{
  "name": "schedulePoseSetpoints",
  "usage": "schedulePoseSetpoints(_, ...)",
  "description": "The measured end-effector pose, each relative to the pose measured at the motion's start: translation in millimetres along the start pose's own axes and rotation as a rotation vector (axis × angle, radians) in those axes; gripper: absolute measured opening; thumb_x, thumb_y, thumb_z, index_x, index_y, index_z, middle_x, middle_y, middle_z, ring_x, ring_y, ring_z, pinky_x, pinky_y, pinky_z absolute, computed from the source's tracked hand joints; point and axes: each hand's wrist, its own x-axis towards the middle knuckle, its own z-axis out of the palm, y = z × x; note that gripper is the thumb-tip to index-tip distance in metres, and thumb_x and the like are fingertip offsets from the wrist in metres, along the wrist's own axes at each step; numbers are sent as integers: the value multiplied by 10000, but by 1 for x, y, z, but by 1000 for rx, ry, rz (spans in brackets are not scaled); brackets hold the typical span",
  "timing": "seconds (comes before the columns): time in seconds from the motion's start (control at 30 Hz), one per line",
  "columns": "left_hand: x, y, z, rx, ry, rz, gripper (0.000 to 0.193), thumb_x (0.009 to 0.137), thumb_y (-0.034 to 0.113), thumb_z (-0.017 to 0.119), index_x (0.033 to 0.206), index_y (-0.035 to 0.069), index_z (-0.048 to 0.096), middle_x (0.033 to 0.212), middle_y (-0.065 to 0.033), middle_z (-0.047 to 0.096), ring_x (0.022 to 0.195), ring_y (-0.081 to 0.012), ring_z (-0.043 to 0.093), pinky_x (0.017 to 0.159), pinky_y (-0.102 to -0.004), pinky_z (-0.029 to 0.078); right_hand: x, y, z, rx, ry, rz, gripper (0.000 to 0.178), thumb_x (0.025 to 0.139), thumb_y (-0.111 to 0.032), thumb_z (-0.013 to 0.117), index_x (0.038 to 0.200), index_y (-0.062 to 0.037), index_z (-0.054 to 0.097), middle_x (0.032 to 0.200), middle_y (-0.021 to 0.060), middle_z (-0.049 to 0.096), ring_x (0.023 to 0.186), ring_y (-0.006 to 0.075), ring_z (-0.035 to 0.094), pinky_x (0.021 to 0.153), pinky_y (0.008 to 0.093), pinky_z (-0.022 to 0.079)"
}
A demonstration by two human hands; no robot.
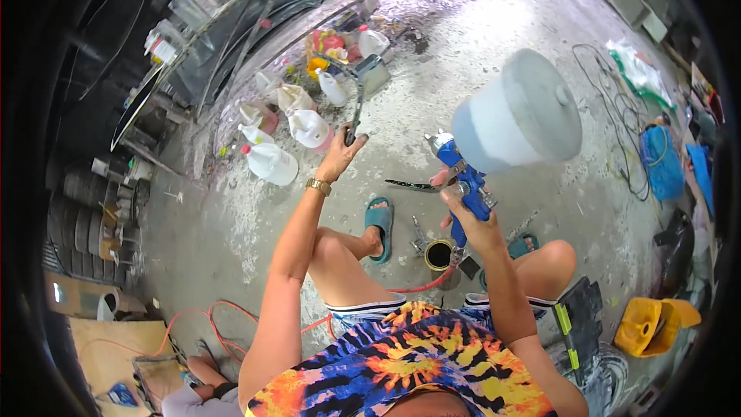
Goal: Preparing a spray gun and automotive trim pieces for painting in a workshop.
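My left hand (340,156), with a gold watch on its wrist, is closed around the lower end of a dark, thin, bent strip (360,100). The strip rises away from me. In my right hand (472,215) is a blue spray gun (451,156), gripped by its handle. A big translucent cup (513,120) with pale contents sits on the gun, tilted to the right. From the handle's bottom runs a red hose (417,289). Beside my right fingers, a glossy black strip (413,184) points left; whether they hold it, I cannot tell.
On the floor between my feet stands an open tin of dark liquid (427,257). Several plastic jugs (270,164) stand at the left. Cables (610,120) and a blue bag (662,162) lie at the right, a yellow container (648,326) nearer. Another person's leg (208,371) shows lower left.
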Motion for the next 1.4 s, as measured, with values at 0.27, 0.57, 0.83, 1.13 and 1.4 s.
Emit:
schedulePoseSetpoints(0.27,-41,-64,-30,363,290,-58,299,856,168,627,1123,86,519,922,-217,634,824,-415,587,672,-467,452,-3,4,26,-79,-152,152,211,868,-138,640,1060,-73,580,911,-23,598,671,21,510,478,209,474)
schedulePoseSetpoints(0.57,-70,-58,-55,790,344,135,215,753,65,602,947,70,509,889,-118,602,875,-316,576,748,-433,416,-5,40,46,-169,-56,345,643,834,-248,719,1348,-38,395,1020,-1,625,758,40,577,471,214,464)
schedulePoseSetpoints(0.83,-74,-57,-52,895,309,181,255,734,76,627,963,85,515,892,-82,578,891,-281,560,756,-406,411,16,26,70,-190,9,63,712,841,-279,714,1398,-73,322,826,-14,597,585,35,508,464,211,420)
schedulePoseSetpoints(1.13,-71,-56,-53,828,334,194,280,737,44,604,1002,75,518,913,-100,584,904,-297,556,770,-423,421,4,36,58,-279,-173,333,728,823,-301,728,1395,-96,326,769,-16,576,540,44,470,457,211,391)
schedulePoseSetpoints(1.4,-69,-58,-50,837,353,264,317,717,39,623,1016,72,521,940,-106,575,935,-300,544,807,-419,416,25,26,72,-195,44,83,833,809,-336,742,1422,-39,262,795,-11,590,550,55,478,469,222,409)
